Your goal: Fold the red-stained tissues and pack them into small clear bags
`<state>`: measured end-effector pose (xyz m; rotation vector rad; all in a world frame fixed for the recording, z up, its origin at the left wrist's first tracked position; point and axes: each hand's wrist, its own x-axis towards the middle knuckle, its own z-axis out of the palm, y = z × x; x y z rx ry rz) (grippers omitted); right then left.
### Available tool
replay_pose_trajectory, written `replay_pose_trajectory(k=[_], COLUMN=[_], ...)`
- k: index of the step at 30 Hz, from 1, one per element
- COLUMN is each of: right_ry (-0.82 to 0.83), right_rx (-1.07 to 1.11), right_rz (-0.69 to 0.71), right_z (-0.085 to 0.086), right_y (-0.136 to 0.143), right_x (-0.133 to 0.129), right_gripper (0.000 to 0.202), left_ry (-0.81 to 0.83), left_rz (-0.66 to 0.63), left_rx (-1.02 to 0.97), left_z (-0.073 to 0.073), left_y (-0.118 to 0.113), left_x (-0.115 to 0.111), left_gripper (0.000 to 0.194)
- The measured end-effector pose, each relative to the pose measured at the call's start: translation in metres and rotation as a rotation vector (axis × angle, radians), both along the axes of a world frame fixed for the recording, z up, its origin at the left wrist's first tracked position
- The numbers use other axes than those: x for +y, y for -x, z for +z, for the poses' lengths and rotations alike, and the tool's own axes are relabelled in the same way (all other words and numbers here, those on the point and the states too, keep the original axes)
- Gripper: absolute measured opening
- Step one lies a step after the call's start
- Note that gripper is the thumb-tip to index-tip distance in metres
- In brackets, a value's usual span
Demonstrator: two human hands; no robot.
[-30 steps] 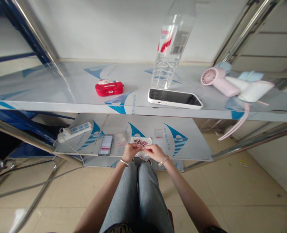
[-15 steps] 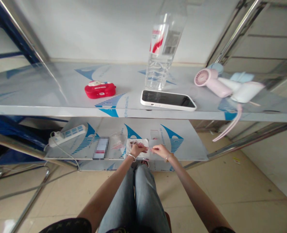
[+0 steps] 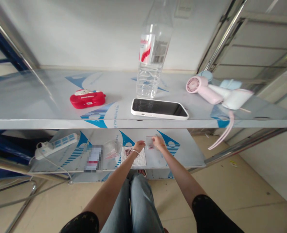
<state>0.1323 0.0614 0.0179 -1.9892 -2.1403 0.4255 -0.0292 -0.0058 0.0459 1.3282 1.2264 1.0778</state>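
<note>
On the lower shelf, my right hand has its fingers closed at the upper right edge of a small clear plastic bag with bits of red in it. Just left of that bag is my left hand, fingers pinched together; whatever they hold is too small to make out. Below my left hand lies a white sheet or packet with dark reddish pieces on it, partly covered by my wrist. Another clear plastic bag, with pinkish contents, rests farther left.
A phone with a blurred screen and a white power strip with cables lie at left. On the upper shelf are a red case, a water bottle, a white-cased phone and a pink handheld fan.
Both hands have moved forward from over the white sheet, and my right hand has reached the small clear bag. The camera view has shifted slightly.
</note>
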Motion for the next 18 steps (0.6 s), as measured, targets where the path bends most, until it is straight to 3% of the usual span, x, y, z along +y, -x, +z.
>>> replay_pose_trajectory(k=[4,7,8,11,13,16,18], right_ry=[-0.060,-0.115,-0.148,-0.264,-0.334,-0.425,-0.476], right_rx=[-0.050,-0.039,-0.032,0.012,0.070,0.177,0.250], right_rz=[-0.012,-0.011,-0.031,-0.160,-0.240,-0.294,-0.292], right_z=[-0.009,-0.018,-0.021,-0.026,-0.027,-0.027,-0.028], right_y=[0.007,0.009,0.009,0.013,0.019,0.035,0.051], right_x=[0.002,-0.002,-0.004,-0.014,-0.022,-0.038,-0.054], right_gripper=[0.027,0.031,0.035,0.049,0.053,0.052,0.048], left_ry=[0.096,0.109,0.097,-0.028,0.018,0.155,0.252], left_rz=[0.131,0.265,0.329,0.678,0.823,0.880,0.829], left_rx=[0.077,0.153,0.195,0.532,0.696,0.825,0.851], left_z=[-0.021,-0.032,-0.035,-0.044,-0.049,-0.056,-0.060], left_y=[0.015,0.043,0.055,0.092,0.115,0.137,0.145], left_x=[-0.001,-0.013,-0.018,-0.036,-0.046,-0.055,-0.056], left_gripper=[0.008,0.016,0.020,0.028,0.033,0.045,0.053])
